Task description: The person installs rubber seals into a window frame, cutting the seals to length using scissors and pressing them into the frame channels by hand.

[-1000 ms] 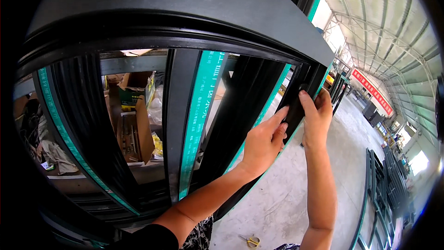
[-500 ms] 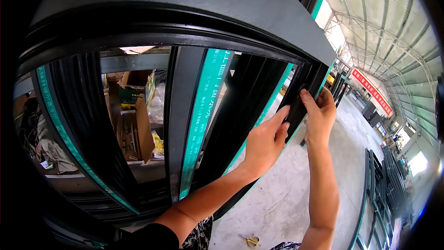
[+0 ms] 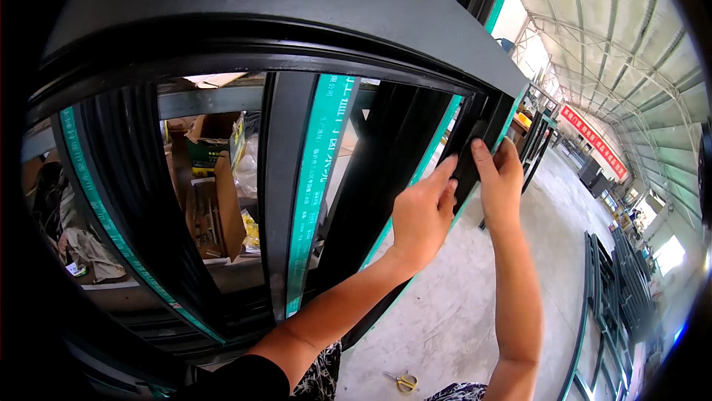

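Before me stands a large dark grey window or door frame [image 3: 311, 0] with black rubber-like edging along its inner side. At its right-hand upright, a narrow black strip [image 3: 468, 150] lies lengthwise against the profile. My left hand [image 3: 421, 219] is closed, with thumb and forefinger pinching the lower part of this strip. Higher up, my right hand [image 3: 501, 182] presses its thumb on the strip, while its fingers curl around the outer edge of the upright. The strip's lower end is hidden by my left hand.
Behind the frame, upright profiles with green film [image 3: 322, 171] stand near an open cardboard box [image 3: 230, 208] on a shelf. Yellow-handled scissors [image 3: 406, 383] lie on the concrete floor [image 3: 452, 304]. Stacked dark frames [image 3: 615, 290] are at right, below a red banner [image 3: 593, 141].
In the picture, the frame and both hands have shifted slightly left. More of the black strip shows above my right thumb, which now sits lower along the upright.
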Motion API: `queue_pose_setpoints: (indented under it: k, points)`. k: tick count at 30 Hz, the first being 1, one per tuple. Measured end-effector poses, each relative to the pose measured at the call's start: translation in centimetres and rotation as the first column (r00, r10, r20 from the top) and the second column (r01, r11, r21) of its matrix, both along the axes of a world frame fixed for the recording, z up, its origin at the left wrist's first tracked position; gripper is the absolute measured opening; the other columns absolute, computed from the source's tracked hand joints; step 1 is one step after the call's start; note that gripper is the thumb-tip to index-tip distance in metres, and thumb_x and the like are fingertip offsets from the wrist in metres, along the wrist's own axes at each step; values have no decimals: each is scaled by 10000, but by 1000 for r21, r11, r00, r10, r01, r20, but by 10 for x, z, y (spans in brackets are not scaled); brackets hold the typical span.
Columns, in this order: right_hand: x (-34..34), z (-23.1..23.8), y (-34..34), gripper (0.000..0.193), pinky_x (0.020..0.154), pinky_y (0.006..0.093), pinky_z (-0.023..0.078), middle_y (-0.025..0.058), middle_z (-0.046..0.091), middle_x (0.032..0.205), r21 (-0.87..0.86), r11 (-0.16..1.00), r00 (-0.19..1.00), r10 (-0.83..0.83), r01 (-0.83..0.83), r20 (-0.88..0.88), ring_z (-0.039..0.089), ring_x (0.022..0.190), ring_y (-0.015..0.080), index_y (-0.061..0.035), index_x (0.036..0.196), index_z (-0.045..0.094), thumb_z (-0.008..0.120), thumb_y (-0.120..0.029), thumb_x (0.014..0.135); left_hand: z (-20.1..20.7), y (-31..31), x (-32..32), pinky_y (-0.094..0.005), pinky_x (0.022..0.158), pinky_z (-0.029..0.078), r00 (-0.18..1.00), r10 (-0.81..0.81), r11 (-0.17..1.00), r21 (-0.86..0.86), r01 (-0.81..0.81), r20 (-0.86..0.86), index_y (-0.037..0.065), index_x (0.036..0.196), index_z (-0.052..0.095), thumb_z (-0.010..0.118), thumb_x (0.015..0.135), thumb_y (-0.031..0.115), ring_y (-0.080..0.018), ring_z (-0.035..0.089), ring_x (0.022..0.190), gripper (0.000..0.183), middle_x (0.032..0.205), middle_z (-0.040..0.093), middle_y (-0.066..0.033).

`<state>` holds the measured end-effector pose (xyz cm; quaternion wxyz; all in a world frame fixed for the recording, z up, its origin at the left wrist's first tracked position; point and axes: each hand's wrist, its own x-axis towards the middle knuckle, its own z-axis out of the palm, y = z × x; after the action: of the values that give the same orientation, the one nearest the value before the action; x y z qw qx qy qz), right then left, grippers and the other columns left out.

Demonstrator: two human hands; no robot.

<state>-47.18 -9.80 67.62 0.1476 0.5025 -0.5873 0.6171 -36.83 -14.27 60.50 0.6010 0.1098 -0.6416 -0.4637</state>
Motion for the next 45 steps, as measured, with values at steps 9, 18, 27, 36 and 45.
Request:
queue_pose_setpoints:
  k: [9, 18, 27, 36, 45]
  points:
    - [5, 2, 10, 397, 584, 337, 423, 74, 578, 694, 110, 971, 973, -202, 214, -114, 505, 608, 169, 16, 962, 603, 699, -367, 930, 41, -11, -14, -371, 495, 449, 967, 250, 958, -137, -254, -42, 43, 913, 513, 602, 958, 94, -266, 614, 501, 112, 598, 596, -107]
    - [7, 3, 11, 463, 610, 431, 459, 176, 601, 696, 142, 917, 919, -346, 374, -187, 593, 642, 361, 8, 887, 558, 652, -442, 937, 53, -11, -27, -358, 505, 439, 948, 305, 944, -99, -314, -95, 39, 854, 534, 613, 940, 96, -246, 568, 494, 130, 606, 570, -116]
    - [6, 22, 16, 391, 588, 383, 453, 117, 567, 678, 132, 956, 952, -236, 264, -193, 561, 612, 259, 5, 926, 579, 693, -369, 917, 47, -7, -23, -454, 554, 468, 989, 135, 990, -23, -137, -58, 60, 943, 533, 587, 975, 167, -407, 618, 640, 124, 696, 612, -178]
    - [11, 40, -1, 397, 636, 449, 494, 190, 640, 748, -6, 934, 905, -347, 357, -248, 629, 684, 390, -1, 918, 517, 739, -328, 878, 28, 9, 4, -463, 547, 452, 936, -276, 954, 183, 239, 218, 33, 907, 440, 432, 1062, 296, -358, 608, 580, 305, 654, 584, -175]
    - [17, 40, -6, 410, 639, 501, 501, 248, 662, 779, -37, 926, 893, -373, 376, -253, 644, 729, 458, 2, 938, 489, 678, -361, 926, 29, 11, -25, -449, 612, 416, 990, -132, 971, 197, 137, -40, 3, 861, 451, 446, 1048, 254, -360, 534, 626, 313, 702, 555, -189]
